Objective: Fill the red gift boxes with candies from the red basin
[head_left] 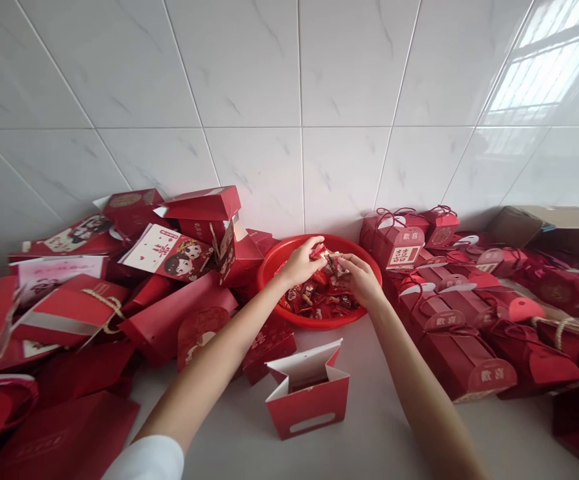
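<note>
Wrapped candies (pixel 314 301) lie in a round red basin (pixel 319 324) by the wall. Over the basin, my left hand (pixel 303 262) is closed on a small red-and-white wrapped candy (pixel 319 252). Close beside it, my right hand (pixel 362 279) has its fingers closed on another wrapped candy (pixel 338 265). Nearer to me, a red paper box (pixel 314 405) stands upright between my forearms with its top open and its white inner side showing.
Red boxes and bags (pixel 169 320) lie heaped on the left. Closed red boxes (pixel 464 360) with cords stand in rows on the right. A brown cardboard box (pixel 554 230) sits at the back right. A tiled wall (pixel 249 80) rises behind.
</note>
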`<state>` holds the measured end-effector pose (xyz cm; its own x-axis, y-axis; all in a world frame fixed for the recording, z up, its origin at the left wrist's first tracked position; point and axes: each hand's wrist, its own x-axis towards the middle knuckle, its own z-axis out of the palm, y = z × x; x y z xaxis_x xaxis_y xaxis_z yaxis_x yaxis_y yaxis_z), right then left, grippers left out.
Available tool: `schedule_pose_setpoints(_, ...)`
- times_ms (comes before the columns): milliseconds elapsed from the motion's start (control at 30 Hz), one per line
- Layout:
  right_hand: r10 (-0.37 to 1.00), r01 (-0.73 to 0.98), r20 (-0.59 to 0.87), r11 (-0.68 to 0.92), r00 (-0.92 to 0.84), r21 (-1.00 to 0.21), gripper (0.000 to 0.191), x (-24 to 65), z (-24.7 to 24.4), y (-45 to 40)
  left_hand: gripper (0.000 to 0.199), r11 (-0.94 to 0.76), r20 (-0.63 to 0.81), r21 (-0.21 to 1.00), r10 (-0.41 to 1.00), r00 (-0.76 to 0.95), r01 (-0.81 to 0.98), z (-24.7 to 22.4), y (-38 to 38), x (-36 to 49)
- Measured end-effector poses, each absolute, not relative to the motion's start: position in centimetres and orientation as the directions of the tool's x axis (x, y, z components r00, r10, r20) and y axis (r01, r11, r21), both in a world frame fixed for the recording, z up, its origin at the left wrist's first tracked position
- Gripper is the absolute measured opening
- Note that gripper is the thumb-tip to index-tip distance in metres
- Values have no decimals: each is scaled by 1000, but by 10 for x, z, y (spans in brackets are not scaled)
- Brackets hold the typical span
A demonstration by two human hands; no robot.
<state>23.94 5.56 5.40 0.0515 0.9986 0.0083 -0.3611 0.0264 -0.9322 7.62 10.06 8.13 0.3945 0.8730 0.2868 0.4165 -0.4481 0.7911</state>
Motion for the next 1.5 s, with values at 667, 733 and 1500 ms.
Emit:
schedule_pose_setpoints(667, 944, -220, 302, 270, -131, -938, 29, 226, 125, -34, 15, -634, 446, 639, 766, 463, 435, 140, -60, -8)
schedule_pose_setpoints(733, 937, -187, 318, 290, -145, -939, 27, 230, 130, -41, 16, -636, 309, 588, 747, 588, 499, 141, -75, -17)
schedule_pose_setpoints(1500, 889, -37, 314, 320, -333, -947, 19, 239, 142, -56, 25, -738, 530, 470, 675, 514, 484, 104, -90, -2)
